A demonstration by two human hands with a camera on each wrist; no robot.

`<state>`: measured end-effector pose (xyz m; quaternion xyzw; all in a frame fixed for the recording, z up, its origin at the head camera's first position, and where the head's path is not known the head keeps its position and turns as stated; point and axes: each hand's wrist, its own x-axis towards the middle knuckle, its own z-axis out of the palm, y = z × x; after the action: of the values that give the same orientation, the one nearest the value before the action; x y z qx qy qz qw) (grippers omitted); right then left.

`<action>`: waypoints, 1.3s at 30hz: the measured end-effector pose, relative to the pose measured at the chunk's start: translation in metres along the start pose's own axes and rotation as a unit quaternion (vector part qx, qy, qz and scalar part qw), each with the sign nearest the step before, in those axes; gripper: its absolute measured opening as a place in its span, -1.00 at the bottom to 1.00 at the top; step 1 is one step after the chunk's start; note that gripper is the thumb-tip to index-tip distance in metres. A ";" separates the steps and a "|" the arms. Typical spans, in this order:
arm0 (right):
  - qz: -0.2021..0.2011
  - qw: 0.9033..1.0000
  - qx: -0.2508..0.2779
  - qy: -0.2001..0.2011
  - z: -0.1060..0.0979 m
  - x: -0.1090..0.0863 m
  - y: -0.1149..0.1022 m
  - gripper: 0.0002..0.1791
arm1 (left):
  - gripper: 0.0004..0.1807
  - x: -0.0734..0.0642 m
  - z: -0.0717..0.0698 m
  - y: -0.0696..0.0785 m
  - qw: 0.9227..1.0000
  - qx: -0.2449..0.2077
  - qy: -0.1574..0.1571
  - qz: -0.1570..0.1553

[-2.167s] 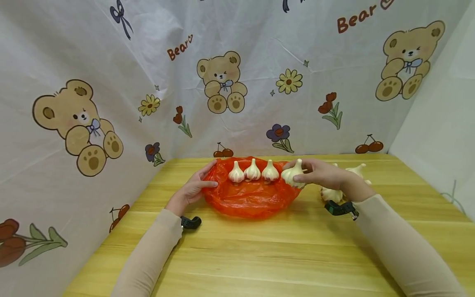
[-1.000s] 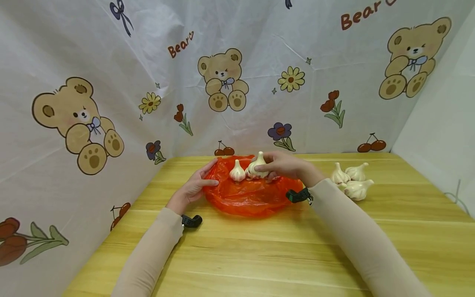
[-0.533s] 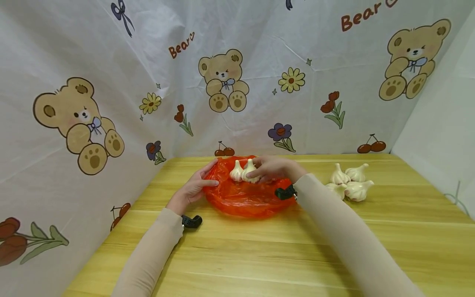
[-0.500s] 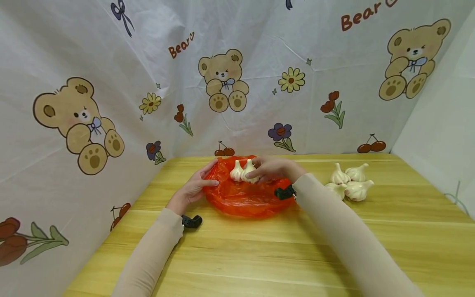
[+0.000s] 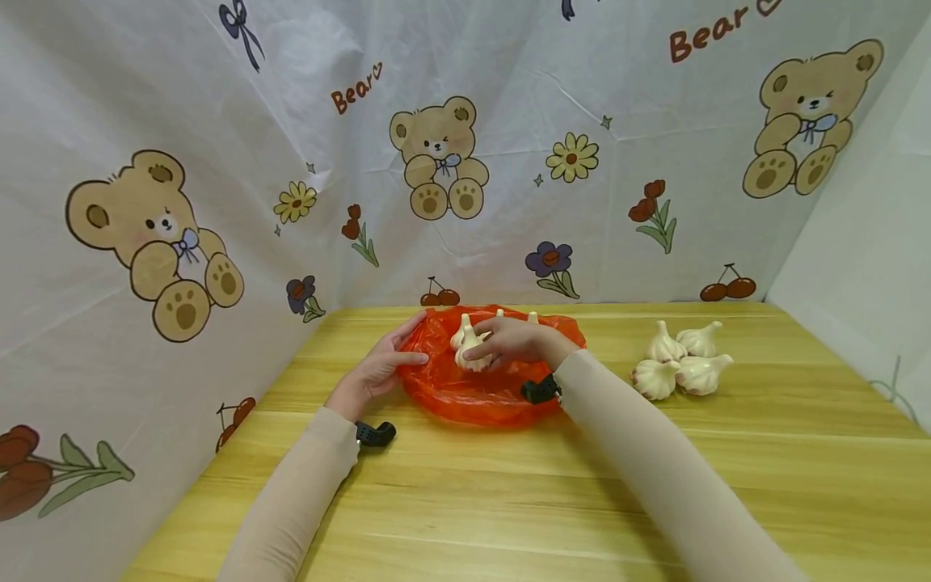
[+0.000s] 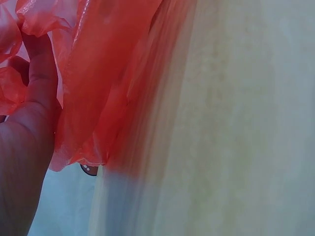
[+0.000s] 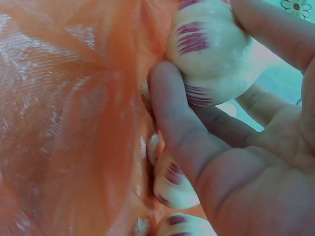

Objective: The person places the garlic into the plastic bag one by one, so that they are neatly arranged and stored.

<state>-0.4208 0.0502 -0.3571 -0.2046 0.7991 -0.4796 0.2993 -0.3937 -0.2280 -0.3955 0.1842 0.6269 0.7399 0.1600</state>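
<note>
Head view, centre: right hand (image 5: 518, 339) pinches round cream garlic bulb (image 5: 469, 355); left hand (image 5: 379, 365) holds red plastic bag (image 5: 465, 411), likely bracing it open.

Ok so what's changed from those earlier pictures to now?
The right hand, gripping a garlic bulb, has carried it leftward from the red bag's right side to in front of the leftmost bulb inside. It hasn't let go. Unchanged: the left hand at the bag's left edge, garlic cluster on the table.

Head view: bright, soft shadows on the desk (image 5: 436, 501); left wrist view: dimmer, desk blurred; right wrist view: glare on bag (image 7: 69, 113).
</note>
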 end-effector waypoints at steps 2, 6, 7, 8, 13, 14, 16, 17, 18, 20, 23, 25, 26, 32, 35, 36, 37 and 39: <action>0.007 1.000 -0.009 0.007 0.002 0.002 0.000 -0.20 | 0.02 0.000 0.000 0.001 1.000 0.001 0.000 0.002; 0.021 0.999 -0.028 0.023 0.006 0.005 0.002 -0.16 | 0.01 -0.001 -0.001 0.001 1.000 0.003 -0.001 0.002; 0.023 0.999 -0.032 0.026 0.007 0.006 0.002 -0.15 | 0.01 -0.001 -0.001 0.000 1.000 0.004 -0.002 0.003; 0.025 0.999 -0.035 0.030 0.008 0.007 0.003 -0.15 | 0.01 -0.001 -0.001 0.000 1.000 0.005 -0.004 0.003; 0.030 0.996 -0.065 0.048 0.015 0.010 0.003 -0.17 | 0.01 -0.001 -0.003 -0.001 1.000 0.004 -0.009 0.002; 0.031 0.996 -0.072 0.052 0.016 0.010 0.003 -0.19 | 0.01 -0.001 -0.003 -0.001 1.000 0.002 -0.009 0.002; 0.032 0.994 -0.085 0.059 0.018 0.010 0.003 -0.24 | 0.01 -0.001 -0.003 -0.001 1.000 0.001 -0.007 0.001; 0.031 0.993 -0.091 0.064 0.019 0.011 0.002 -0.29 | 0.01 -0.001 -0.004 -0.001 1.000 0.001 -0.008 0.002; 0.028 0.993 -0.094 0.069 0.020 0.010 0.002 -0.35 | 0.01 -0.001 -0.004 -0.001 1.000 0.001 -0.007 0.001; 0.021 0.993 -0.091 0.076 0.022 0.010 0.001 -0.49 | 0.01 -0.001 -0.004 -0.001 1.000 -0.001 -0.006 0.001; 0.009 0.993 -0.084 0.078 0.023 0.011 0.001 -0.59 | 0.01 -0.001 -0.004 0.000 1.000 0.002 -0.009 0.003; 0.008 0.994 -0.077 0.080 0.024 0.012 0.001 -0.60 | 0.02 -0.001 -0.003 0.001 1.000 0.003 -0.011 0.003; 0.008 0.994 -0.072 0.082 0.024 0.012 0.001 -0.60 | 0.02 -0.001 -0.003 0.001 1.000 0.004 -0.012 0.004; 0.020 0.993 -0.061 0.096 0.026 0.013 0.000 -0.69 | 0.03 0.001 -0.004 0.000 1.000 0.001 -0.018 0.008; 0.025 0.993 -0.063 0.097 0.026 0.012 0.001 -0.69 | 0.03 0.001 -0.005 -0.001 1.000 -0.002 -0.012 0.006; 0.025 0.993 -0.064 0.098 0.026 0.013 0.001 -0.68 | 0.02 0.001 -0.005 -0.001 1.000 -0.004 -0.011 0.005; 0.024 0.993 -0.064 0.098 0.026 0.012 0.001 -0.68 | 0.02 0.001 -0.004 -0.001 1.000 -0.004 -0.010 0.005; 0.024 0.993 -0.065 0.099 0.025 0.011 0.001 -0.67 | 0.02 0.000 -0.004 0.000 1.000 -0.004 -0.009 0.005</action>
<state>-0.4115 0.0277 -0.3700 -0.1562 0.8586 -0.4377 0.2162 -0.3958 -0.2311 -0.3960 0.1938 0.6215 0.7415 0.1625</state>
